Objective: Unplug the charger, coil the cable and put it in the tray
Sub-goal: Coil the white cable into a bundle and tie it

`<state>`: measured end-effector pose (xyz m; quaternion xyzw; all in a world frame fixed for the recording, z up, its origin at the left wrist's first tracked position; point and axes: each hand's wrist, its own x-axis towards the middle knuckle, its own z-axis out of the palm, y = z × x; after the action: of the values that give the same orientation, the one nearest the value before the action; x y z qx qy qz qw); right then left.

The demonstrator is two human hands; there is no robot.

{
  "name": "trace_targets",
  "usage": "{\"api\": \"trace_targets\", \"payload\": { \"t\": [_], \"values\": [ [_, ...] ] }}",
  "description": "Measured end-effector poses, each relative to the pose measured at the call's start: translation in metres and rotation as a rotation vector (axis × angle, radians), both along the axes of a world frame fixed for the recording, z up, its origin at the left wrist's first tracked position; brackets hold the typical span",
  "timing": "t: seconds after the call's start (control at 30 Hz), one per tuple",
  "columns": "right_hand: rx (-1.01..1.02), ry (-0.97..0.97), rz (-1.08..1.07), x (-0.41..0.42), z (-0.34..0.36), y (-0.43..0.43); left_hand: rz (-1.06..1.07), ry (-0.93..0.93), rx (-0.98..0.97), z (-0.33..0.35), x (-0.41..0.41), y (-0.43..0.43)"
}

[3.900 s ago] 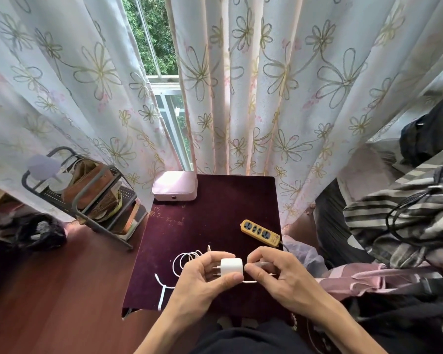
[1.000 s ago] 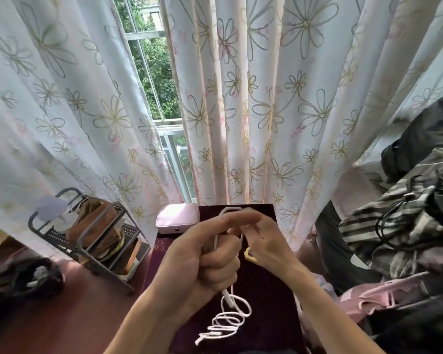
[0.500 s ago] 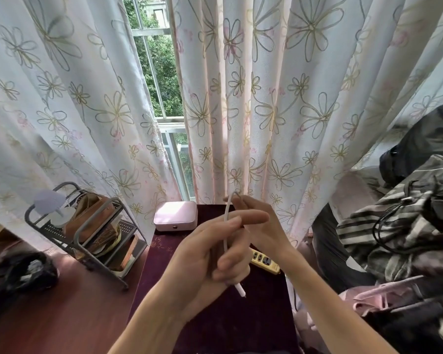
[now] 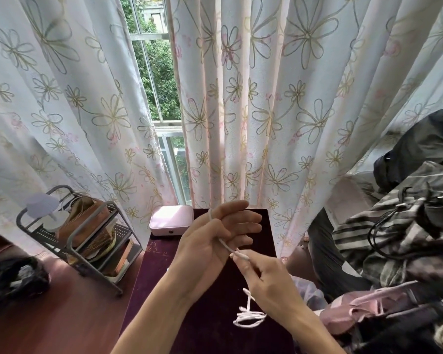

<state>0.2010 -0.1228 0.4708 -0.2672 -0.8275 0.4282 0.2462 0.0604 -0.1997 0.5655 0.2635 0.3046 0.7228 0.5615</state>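
Flowered curtains [image 4: 279, 98] hang in soft folds behind a small table [image 4: 215, 328] covered in dark plum, velvety cloth, with a strip of window and green leaves showing between them. Over the table the left hand [image 4: 215, 241] is held up with its fingers loosely spread, and the thin white cable [image 4: 226, 245] runs round its thumb side and across the palm. The right hand [image 4: 269, 279] pinches the cable just behind its small white connector, a little below the left palm. More of the same smooth, rounded cord lies slack in a small tangle on the cloth near the right wrist. The charger itself cannot be seen, so the unplugging looks done, while the coiling seems barely begun, with only a turn or so on the hand. The glossy pink box [image 4: 171, 223] at the far edge, rounded at the corners, may be the tray, though that is not certain; nothing has gone into it yet. A grey wire rack [image 4: 74, 241] of brown, leathery things stands beside the table on the reddish wooden floor.
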Motion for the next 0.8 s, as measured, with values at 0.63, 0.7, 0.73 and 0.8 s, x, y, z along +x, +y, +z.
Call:
{"api": "trace_targets", "payload": {
  "t": [0.63, 0.7, 0.73, 0.8],
  "values": [
    [0.325, -0.169, 0.274, 0.030, 0.112, -0.006, -0.103, 0.650, -0.185, -0.014, -0.007, -0.009],
    [0.320, -0.146, 0.267, 0.029, 0.125, 0.004, -0.146, 0.743, -0.173, -0.009, -0.001, -0.008],
    [0.317, -0.142, 0.272, 0.027, 0.131, 0.009, -0.180, 0.751, -0.147, -0.007, 0.002, -0.007],
    [0.316, -0.123, 0.285, 0.024, 0.138, 0.020, -0.232, 0.736, -0.137, -0.003, 0.009, -0.006]
  ]
}}
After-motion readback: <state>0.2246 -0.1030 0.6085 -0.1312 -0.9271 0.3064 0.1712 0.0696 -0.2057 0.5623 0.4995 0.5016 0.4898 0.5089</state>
